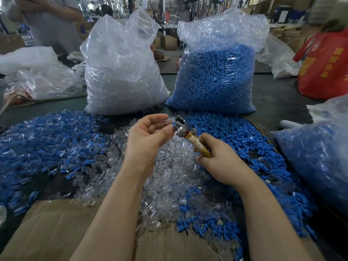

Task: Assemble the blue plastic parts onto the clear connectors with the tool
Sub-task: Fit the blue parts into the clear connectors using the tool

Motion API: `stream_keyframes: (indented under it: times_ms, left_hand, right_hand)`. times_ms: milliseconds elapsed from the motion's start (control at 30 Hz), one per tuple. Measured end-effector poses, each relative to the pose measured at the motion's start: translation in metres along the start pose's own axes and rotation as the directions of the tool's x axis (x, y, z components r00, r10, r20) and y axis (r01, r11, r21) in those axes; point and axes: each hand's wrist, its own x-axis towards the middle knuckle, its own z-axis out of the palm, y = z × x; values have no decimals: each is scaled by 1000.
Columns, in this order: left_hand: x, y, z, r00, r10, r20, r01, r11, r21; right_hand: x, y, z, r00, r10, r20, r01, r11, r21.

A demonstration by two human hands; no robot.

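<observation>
My right hand (216, 159) grips the tape-wrapped handle of a small metal-headed tool (183, 129), its head pointing up and left. My left hand (146, 138) is raised in front of it, thumb and fingertips pinching a clear connector with a blue part (172, 123) against the tool head. Loose clear connectors (165, 178) lie heaped under my hands. A heap of loose blue parts (233, 134) spreads to the right. A spread of assembled blue-and-clear pieces (49, 140) covers the left of the table.
Two tall plastic bags stand behind: clear connectors (122, 72) on the left, blue parts (216, 76) on the right. Another bag of mixed pieces (320, 159) sits at the right, a red bag (323, 66) beyond it. Cardboard (56, 227) lies at the front. A person stands far left.
</observation>
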Motion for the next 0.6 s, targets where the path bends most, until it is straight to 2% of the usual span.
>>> stream_keyframes:
  times_ms: [367, 533, 600]
  left_hand:
    - [-2, 2, 2, 999, -31, 7, 32, 999, -22]
    - [1, 0, -2, 994, -114, -2, 114, 993, -10]
    - [3, 0, -7, 983, -177, -54, 172, 981, -85]
  right_hand:
    - [0, 1, 3, 997, -14, -72, 7, 996, -92]
    - [1, 2, 2, 998, -1, -68, -8, 991, -133]
    - [3, 3, 1, 996, 21, -90, -33, 990, -140]
